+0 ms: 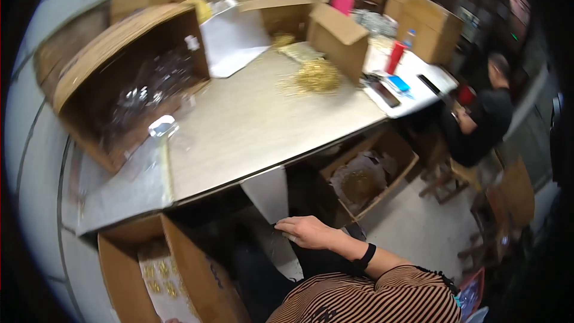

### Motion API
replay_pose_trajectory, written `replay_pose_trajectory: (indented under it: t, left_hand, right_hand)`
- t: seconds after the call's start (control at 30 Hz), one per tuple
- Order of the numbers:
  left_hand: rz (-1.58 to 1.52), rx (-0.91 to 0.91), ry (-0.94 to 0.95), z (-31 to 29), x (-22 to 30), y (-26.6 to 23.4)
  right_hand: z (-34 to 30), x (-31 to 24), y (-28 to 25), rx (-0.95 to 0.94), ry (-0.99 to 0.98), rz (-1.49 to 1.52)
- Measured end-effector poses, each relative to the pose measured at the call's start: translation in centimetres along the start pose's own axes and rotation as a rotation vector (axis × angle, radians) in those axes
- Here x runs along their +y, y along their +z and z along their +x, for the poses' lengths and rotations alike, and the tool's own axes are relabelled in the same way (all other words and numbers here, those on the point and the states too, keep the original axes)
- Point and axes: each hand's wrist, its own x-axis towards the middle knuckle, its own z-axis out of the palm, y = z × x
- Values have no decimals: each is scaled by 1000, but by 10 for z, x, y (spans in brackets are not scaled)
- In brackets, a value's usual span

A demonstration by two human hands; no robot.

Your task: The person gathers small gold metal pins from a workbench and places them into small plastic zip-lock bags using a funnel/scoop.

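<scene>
Honestly, the right hand (311, 232) has a loose, empty-looking grip, can't tell for the left hand (172, 320), and gold pieces (171, 289) sit in a cardboard box (194, 263) by the tabletop (239, 128), probably for easy reach.

Workshop (worktable (239, 134), cartons (110, 51), golden pieces (318, 76))

An open carton (128, 39) lies along the worktop's (239, 137) left edge; a gold heap (317, 76) rests toward its far right corner.
</scene>
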Motion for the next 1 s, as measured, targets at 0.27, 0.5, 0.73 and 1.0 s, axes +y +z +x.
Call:
replay_pose_trajectory:
  t: [0.27, 0.5, 0.73, 1.0]
  left_hand:
    - [-608, 295, 89, 0, 265, -83]
    - [-426, -69, 405, 14, 496, -42]
    - [-38, -318, 917, 68, 698, 42]
    - [225, -289, 978, 149, 775, 137]
  right_hand:
    - [-90, 45, -94, 436, 402, 36]
    - [26, 144, -226, 500, 339, -292]
    - [166, 299, -319, 649, 838, -407]
    - [208, 194, -260, 198, 829, -383]
